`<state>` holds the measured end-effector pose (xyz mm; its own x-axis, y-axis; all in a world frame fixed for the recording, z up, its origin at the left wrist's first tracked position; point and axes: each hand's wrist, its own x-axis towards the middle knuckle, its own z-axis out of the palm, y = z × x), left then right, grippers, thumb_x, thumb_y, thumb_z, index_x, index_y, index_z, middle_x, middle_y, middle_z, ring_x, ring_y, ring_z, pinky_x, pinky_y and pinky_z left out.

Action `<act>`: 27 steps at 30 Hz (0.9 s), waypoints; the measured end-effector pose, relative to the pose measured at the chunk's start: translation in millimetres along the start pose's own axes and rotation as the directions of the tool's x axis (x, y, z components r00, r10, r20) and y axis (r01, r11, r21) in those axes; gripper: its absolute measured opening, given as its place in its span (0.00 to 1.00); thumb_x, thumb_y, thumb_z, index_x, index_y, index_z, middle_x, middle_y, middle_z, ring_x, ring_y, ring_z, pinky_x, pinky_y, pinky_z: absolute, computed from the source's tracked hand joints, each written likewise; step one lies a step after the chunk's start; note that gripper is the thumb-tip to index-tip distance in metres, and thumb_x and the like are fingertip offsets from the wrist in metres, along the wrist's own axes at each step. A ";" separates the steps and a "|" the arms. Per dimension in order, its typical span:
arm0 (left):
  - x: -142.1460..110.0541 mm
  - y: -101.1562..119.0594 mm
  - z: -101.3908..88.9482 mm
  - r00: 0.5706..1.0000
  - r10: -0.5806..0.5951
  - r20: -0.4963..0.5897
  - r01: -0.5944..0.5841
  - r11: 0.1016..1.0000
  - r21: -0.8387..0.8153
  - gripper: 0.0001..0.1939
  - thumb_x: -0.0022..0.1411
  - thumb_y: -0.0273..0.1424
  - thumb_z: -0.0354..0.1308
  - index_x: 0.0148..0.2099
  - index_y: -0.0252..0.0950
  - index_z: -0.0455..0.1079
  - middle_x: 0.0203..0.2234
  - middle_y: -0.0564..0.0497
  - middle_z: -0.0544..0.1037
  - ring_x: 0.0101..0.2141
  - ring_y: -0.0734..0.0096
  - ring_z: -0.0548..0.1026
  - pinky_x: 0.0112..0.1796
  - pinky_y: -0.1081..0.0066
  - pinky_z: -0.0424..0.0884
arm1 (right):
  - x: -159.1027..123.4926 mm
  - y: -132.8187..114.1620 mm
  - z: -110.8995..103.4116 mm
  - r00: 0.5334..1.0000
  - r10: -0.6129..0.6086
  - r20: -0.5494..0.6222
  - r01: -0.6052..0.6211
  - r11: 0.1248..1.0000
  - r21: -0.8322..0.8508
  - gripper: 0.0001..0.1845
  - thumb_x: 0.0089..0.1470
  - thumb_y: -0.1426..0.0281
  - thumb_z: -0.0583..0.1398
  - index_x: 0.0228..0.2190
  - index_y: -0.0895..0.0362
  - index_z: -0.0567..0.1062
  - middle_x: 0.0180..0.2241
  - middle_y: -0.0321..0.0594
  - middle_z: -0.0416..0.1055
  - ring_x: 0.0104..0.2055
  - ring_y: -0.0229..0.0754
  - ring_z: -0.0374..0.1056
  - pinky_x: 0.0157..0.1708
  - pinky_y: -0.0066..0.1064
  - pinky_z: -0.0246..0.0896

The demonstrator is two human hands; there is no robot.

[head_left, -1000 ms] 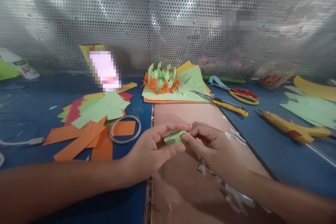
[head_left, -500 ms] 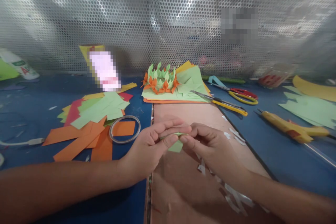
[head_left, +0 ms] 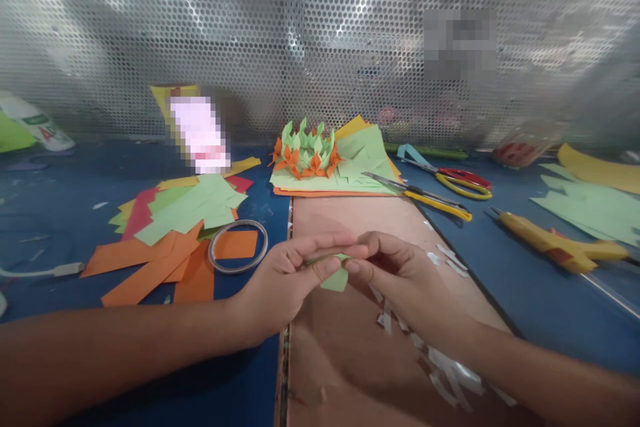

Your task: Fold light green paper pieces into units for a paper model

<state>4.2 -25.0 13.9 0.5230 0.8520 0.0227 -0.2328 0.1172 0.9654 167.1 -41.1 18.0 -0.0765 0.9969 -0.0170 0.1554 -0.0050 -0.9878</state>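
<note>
Green paper piece [head_left: 335,281] was pinched between both hands over the brown board [head_left: 345,373], which ran lengthwise down the blue bench [head_left: 175,380]. On a dial centred on that piece, the stack of sheets [head_left: 371,150] lay at twelve o'clock with the ring of folded shapes [head_left: 317,164] on it, the glue gun [head_left: 560,243] at three, the cutter [head_left: 435,203] at two and the tape roll [head_left: 237,271] at nine.

The left hand [head_left: 285,283] came in from eight o'clock, its thumb on the near side and its fingers stretched flat along the far side; the right hand [head_left: 400,273] came in from four, thumb and forefinger gripping the other end. A second earlier the paper showed as a broad, tilted lozenge above the left thumb; now it had been turned so that a flap hung below the thumbs (over the last half second it had scarcely shifted). I took that as a fold being steadied or pressed.

Its upper edge, seen nearly edge-on, ran from nine to three o'clock, apparently the long axis, though fingers hid both ends. The smallest part, the blunt flap, pointed to six.
</note>
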 end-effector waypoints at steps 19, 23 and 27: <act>7.3 -3.2 -7.1 0.994 0.005 -0.112 -0.014 0.997 -0.075 0.15 0.51 0.22 0.60 0.35 0.38 0.56 0.31 0.56 0.73 0.32 0.77 0.73 0.35 0.75 0.67 | 4.9 8.5 -1.0 1.000 0.018 -0.026 -0.015 0.994 0.105 0.15 0.44 0.59 0.64 0.24 0.56 0.67 0.24 0.34 0.68 0.23 0.32 0.62 0.23 0.25 0.59; 5.8 -1.9 -4.2 0.991 -0.087 -0.098 0.084 0.996 -0.030 0.17 0.49 0.26 0.64 0.39 0.37 0.60 0.30 0.56 0.73 0.32 0.76 0.72 0.36 0.74 0.66 | 1.9 4.2 1.4 0.999 -0.014 -0.033 0.014 1.000 0.013 0.13 0.45 0.61 0.63 0.23 0.56 0.67 0.23 0.33 0.67 0.21 0.31 0.62 0.20 0.23 0.60; 6.4 -2.5 -4.8 0.989 -0.103 -0.104 0.105 0.994 0.017 0.12 0.48 0.27 0.64 0.35 0.33 0.66 0.28 0.55 0.74 0.31 0.76 0.72 0.35 0.75 0.66 | -0.4 -1.1 3.7 1.000 -0.015 -0.001 0.015 1.000 -0.026 0.13 0.46 0.62 0.62 0.21 0.55 0.66 0.23 0.33 0.67 0.17 0.30 0.58 0.11 0.21 0.52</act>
<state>4.2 -17.5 10.4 0.4563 0.8838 -0.1035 -0.1624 0.1971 0.9668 163.4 -41.8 18.5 -0.0773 0.9970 -0.0024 0.1797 0.0116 -0.9837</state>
